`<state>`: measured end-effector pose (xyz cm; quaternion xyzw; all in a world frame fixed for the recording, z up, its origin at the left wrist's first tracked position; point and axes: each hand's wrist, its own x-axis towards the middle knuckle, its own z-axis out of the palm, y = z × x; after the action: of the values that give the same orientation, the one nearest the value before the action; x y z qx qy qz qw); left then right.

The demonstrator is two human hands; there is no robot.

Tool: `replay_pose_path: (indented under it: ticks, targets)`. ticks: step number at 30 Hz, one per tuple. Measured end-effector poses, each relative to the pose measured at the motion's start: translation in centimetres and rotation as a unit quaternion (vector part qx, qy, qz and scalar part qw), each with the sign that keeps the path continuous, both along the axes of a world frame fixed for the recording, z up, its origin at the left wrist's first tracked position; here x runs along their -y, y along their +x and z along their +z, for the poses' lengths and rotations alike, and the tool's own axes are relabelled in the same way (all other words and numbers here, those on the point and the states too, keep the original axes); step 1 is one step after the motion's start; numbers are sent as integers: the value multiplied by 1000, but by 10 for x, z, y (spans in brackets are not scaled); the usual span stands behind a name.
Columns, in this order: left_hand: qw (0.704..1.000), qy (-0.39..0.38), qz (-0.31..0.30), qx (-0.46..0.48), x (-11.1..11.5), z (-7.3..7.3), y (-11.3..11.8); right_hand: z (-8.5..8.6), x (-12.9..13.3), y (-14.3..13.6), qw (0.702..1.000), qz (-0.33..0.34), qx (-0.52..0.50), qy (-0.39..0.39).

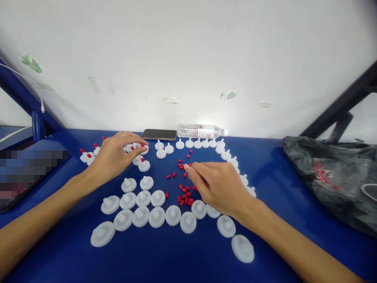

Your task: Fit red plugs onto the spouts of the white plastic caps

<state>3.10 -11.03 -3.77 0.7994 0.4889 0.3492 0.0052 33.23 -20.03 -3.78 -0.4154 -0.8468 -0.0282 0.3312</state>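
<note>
Over the group of white discs with red caps at the left, my left hand pinches a red-capped white disc between thumb and fingers. Another red-capped disc stands just below it. My right hand is closed at the scattered red caps, fingertips pressed together; whatever they hold is too small to make out. Uncapped white discs with short stems, such as one disc, lie in curved rows around the red caps. My right hand hides part of the pile and some discs.
A phone and a lying clear bottle are by the white wall. A black plastic bag lies at the right on the blue table. A dark-edged object, partly blurred, is at the left.
</note>
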Motion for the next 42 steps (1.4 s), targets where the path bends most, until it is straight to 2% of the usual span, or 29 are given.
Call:
replay_pose_path:
  ticks: [6, 22, 24, 27, 29, 35, 42]
  targets:
    - [998, -55, 43, -9, 0, -2, -1, 0, 1, -1, 1000, -5, 19, -10]
    - [996, -76, 35, -37, -1, -4, 1, -2, 1, -2, 999, -6, 34, -16]
    - [996, -80, 0, -42, 1, -1, 2, -2, 1, -1, 999, -7, 35, -15]
    - [988, -98, -104, -62, 5, 2, 2, -1, 1, -1, 999, -6, 37, -19]
    - [980, -121, -138, -75, 8, 3, 1, -1, 1, -2, 999, -7, 39, -23]
    - [967, -172, -153, -111, 8, 3, 5, 0, 1, -3, 999, -10, 47, -18]
    - [970, -119, -174, -120, 7, 4, 7, -1, -9, 5, 996, -58, 64, -33]
